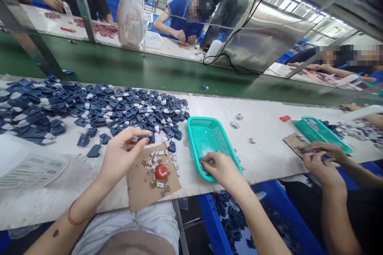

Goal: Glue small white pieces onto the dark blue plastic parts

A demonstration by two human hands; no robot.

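Note:
My left hand (pixel 121 149) is closed in a pinch on a dark blue plastic part (pixel 152 138), held above the top edge of a brown cardboard piece (pixel 137 191). On the cardboard sit a round red object (pixel 162 171), wet brownish stains and several small whitish-grey pieces (pixel 160 184). My right hand (pixel 220 167) reaches into the near end of a green perforated basket (pixel 191 143). Its fingertips are pressed together low inside the basket, and I cannot make out what lies between them. A big heap of blue parts with pale tips (pixel 119 107) spreads behind my left hand.
A white container with a printed label (pixel 26 163) stands at the left. Below the bench edge, a blue bin (pixel 211 223) holds many blue parts. At right, a co-worker's hands (pixel 320 163) work beside another green basket (pixel 344 146). A green strip (pixel 167 75) runs behind the bench.

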